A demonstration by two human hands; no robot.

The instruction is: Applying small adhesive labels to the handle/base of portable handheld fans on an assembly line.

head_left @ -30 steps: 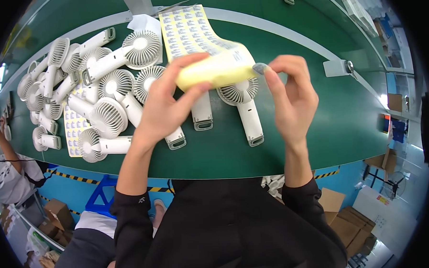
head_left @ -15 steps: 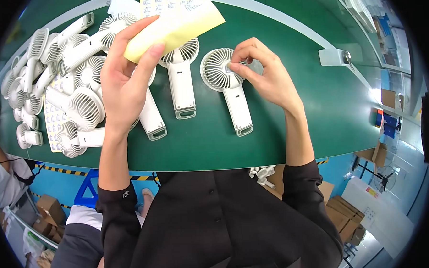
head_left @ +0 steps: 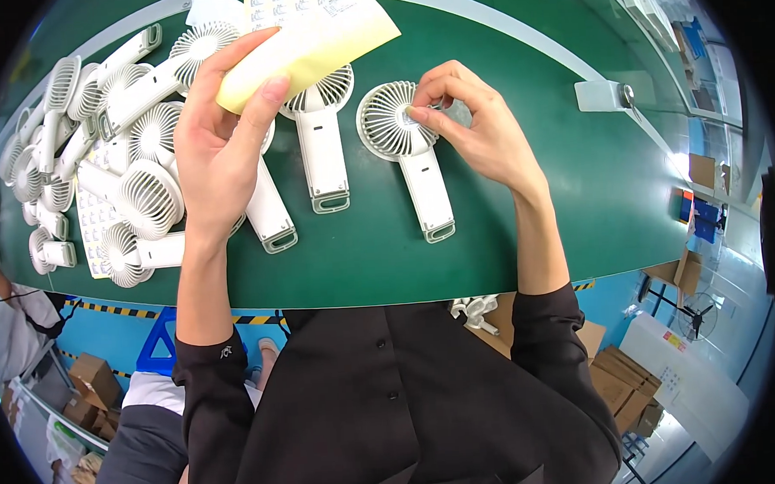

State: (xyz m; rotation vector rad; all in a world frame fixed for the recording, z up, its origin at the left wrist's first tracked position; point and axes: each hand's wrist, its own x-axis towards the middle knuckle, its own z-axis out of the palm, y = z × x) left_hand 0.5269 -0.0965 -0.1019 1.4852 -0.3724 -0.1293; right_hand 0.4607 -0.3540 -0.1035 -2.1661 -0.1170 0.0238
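In my left hand [head_left: 224,154] a curled sticker sheet [head_left: 310,51] with yellow backing is gripped between thumb and fingers, above the table. My right hand [head_left: 477,126] is closed in a pinch at the centre of a white handheld fan's grille [head_left: 388,125]; a small sticker [head_left: 410,117] shows at the fingertips, partly hidden by them. That fan lies face up, its handle towards me. Left of it rests a second fan [head_left: 323,158], its head partly covered by the sheet. A third fan [head_left: 269,208] lies partly behind my left hand and wrist.
Many more white fans [head_left: 150,199] are heaped on the left of the green table [head_left: 389,268]. Other sticker sheets [head_left: 97,222] lie under the heap and at the far edge. A pale block [head_left: 600,96] stands at the right. Another person sits at the lower left.
The view has shifted slightly. My right fingertips stay at the fan's centre, pressed a little closer to the grille. My left hand still holds the sheet.
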